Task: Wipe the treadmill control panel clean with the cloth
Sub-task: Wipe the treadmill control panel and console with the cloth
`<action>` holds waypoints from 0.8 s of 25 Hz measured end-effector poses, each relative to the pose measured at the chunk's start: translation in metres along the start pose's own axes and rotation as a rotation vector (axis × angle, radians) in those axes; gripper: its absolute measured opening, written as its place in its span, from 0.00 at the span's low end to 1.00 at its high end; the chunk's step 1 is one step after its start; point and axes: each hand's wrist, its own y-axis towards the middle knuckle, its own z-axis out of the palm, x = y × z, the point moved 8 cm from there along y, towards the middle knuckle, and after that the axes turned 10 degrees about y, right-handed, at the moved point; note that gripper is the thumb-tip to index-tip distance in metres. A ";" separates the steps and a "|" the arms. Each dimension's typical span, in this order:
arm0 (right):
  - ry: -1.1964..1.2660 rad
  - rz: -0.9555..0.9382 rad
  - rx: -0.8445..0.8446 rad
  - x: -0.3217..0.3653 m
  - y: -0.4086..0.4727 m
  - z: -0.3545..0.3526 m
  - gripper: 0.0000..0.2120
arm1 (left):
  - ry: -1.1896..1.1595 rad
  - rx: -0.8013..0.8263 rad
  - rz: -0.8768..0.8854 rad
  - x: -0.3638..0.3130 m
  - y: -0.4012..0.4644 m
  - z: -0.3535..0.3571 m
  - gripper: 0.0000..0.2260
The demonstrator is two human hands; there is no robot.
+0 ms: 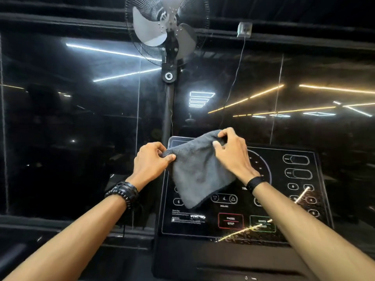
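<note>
Cloth (199, 175): grey; hangs spread before the upper left of the control panel (233, 224)
Left hand (151, 162): thumb and fingers pinch the left corner
Right hand (231, 153): fingers curled, pinching the top edge
Advice: fold flat; press evenly; probably avoid the marked buttons

Bare forearms; stacked black bracelets (124, 192) on left wrist; black band (255, 183) on right

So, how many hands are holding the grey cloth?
2. The left hand pinches the cloth at its upper left corner; the right hand pinches its top edge, above the control panel.
</note>
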 end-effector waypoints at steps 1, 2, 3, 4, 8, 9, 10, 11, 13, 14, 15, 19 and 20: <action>-0.005 -0.042 0.019 0.003 0.004 0.015 0.16 | 0.000 -0.012 0.010 0.004 0.009 0.002 0.11; -0.013 -0.086 0.059 0.007 0.007 0.033 0.22 | 0.002 -0.028 0.020 0.008 0.018 0.004 0.11; -0.035 -0.121 0.118 0.008 0.009 0.053 0.29 | 0.008 -0.047 0.024 0.013 0.025 0.006 0.11; -0.075 -0.143 0.187 0.006 0.010 0.074 0.37 | 0.012 -0.065 0.023 0.020 0.031 0.009 0.12; -0.367 -0.203 0.346 -0.017 0.004 0.150 0.53 | 0.040 -0.043 0.001 0.055 0.042 0.025 0.12; -0.454 -0.221 0.341 -0.022 0.003 0.165 0.53 | 0.026 -0.036 -0.009 0.067 0.044 0.027 0.10; -0.513 -0.236 0.309 -0.027 0.000 0.176 0.52 | 0.007 -0.042 -0.017 0.079 0.044 0.029 0.09; -0.544 -0.250 0.250 -0.031 -0.001 0.182 0.48 | -0.012 -0.053 -0.028 0.090 0.044 0.029 0.08; -0.567 -0.287 0.116 -0.029 0.003 0.186 0.36 | -0.054 -0.074 -0.066 0.109 0.043 0.028 0.09; -0.586 -0.304 0.051 -0.026 0.013 0.187 0.31 | -0.075 -0.077 -0.086 0.117 0.042 0.027 0.09; -0.607 -0.305 -0.002 -0.021 0.027 0.187 0.27 | -0.095 -0.080 -0.102 0.122 0.042 0.025 0.09; -0.566 -0.237 -0.125 -0.002 0.068 0.185 0.22 | -0.180 -0.124 -0.126 0.128 0.041 0.017 0.09; -0.551 -0.272 -0.119 -0.001 0.053 0.188 0.22 | -0.187 -0.131 -0.119 0.124 0.041 0.017 0.10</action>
